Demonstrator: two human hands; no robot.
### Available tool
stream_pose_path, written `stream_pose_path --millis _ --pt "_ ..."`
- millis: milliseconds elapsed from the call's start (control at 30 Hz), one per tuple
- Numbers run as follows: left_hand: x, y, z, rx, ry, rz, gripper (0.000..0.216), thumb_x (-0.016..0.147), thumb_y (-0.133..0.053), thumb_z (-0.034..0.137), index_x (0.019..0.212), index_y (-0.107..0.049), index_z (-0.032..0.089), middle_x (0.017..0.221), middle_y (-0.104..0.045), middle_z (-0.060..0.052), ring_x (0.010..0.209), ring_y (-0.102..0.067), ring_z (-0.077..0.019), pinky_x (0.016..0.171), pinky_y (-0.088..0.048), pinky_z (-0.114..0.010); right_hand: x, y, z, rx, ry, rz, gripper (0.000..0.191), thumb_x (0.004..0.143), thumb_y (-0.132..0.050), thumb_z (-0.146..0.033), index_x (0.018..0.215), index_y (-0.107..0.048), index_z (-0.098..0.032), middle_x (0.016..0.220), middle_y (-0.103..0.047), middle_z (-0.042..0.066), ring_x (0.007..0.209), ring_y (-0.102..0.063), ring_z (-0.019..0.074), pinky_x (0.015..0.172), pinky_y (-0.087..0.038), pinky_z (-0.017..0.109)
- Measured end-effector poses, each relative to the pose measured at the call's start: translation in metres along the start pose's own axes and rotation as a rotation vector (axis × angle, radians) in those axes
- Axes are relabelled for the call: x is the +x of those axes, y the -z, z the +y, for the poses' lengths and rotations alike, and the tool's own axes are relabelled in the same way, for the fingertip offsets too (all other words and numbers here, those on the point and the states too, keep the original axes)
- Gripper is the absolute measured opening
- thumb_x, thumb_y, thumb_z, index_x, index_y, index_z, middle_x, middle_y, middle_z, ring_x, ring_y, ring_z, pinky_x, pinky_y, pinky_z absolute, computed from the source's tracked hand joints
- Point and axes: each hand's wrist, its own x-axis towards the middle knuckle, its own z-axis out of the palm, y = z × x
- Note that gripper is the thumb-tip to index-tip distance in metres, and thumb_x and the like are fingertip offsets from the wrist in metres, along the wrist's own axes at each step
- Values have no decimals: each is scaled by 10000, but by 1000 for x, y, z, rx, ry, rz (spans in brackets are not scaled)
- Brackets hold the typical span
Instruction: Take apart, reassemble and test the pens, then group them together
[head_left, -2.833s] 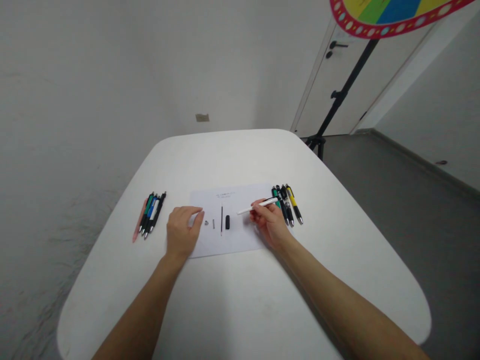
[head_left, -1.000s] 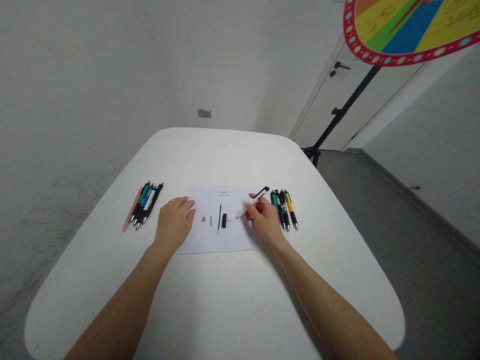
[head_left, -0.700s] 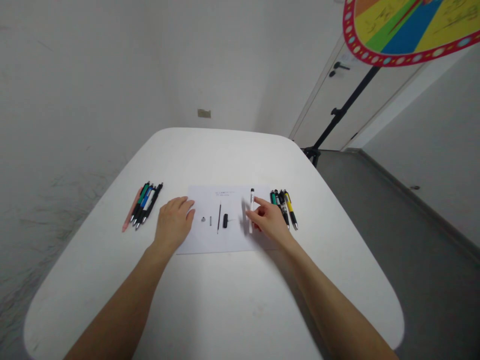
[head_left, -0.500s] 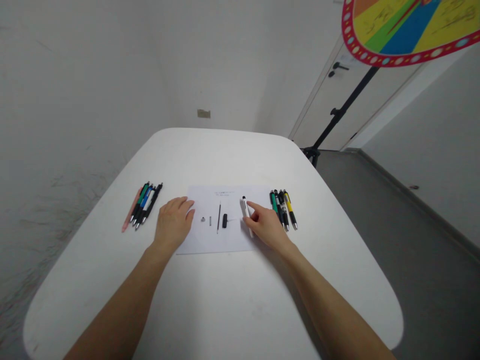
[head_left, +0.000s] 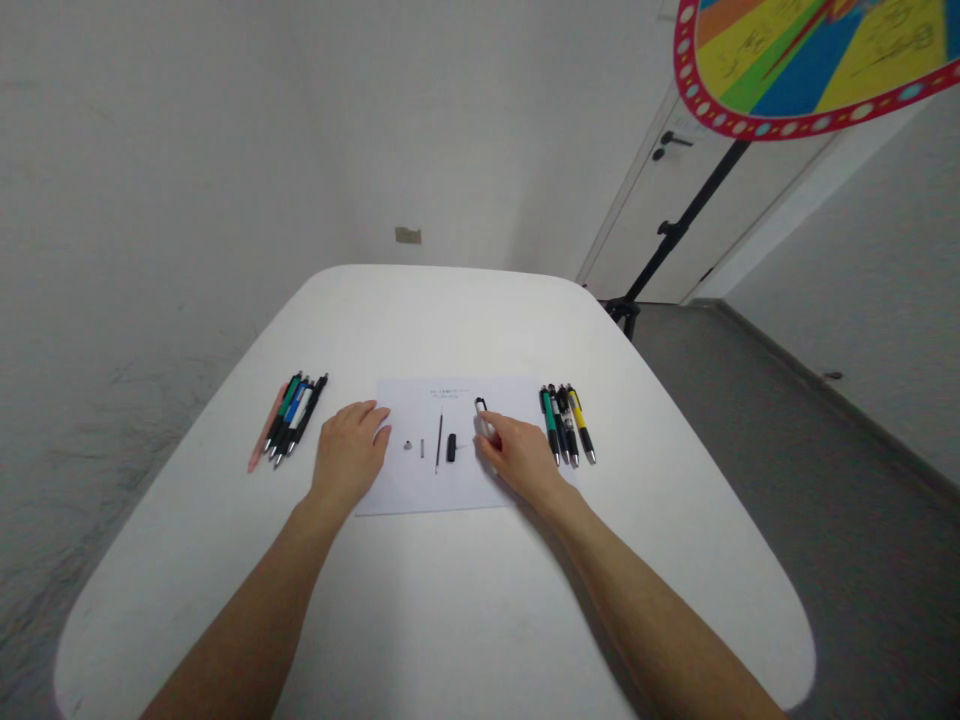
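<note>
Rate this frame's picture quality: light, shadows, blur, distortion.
Head view: soft, even light, no glare on the white table; only a faint shadow beside the right hand; wide-angle stretch splays the table and leans the door; no motion blur, white pen in its fingers crisp; print on the paper too small to read.

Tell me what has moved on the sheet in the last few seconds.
The right hand swung the white pen barrel from a raised slant down onto the paper, beside the black grip, fingers still on it. Left hand, refill, left pen row and right pen row stayed put.
</note>
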Motion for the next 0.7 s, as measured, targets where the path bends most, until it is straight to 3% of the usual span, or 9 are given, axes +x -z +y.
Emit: stream_pose_path --millis 367,567,700 --pt "0 0 -1 -14 10 0 315 927 -441 287 1112 -674 184 1237 -664 -126 1171 -583 -288 998 -459 -475 -7 -3 6 115 48 124 269 887 -522 -241 1095 -683 -181 830 -682 70 718 -610 195 699 -454 319" --pt "0 1 0 0 10 1 310 926 -446 280 1108 -676 182 1233 -668 -126 1174 -583 -285 1002 -458 -465 -8 -2 -3 37 307 114 227 857 -559 -128 1002 -724 -184 962 -661 108 906 -564 232 789 -449 354" --pt "0 2 1 3 10 0 309 924 -451 284 1109 -676 179 1233 -667 -126 1171 -585 -287 1003 -457 -465 -5 -5 -8 -80 349 63 199 874 -555 -106 918 -729 -194 952 -681 101 913 -540 242 780 -410 379"
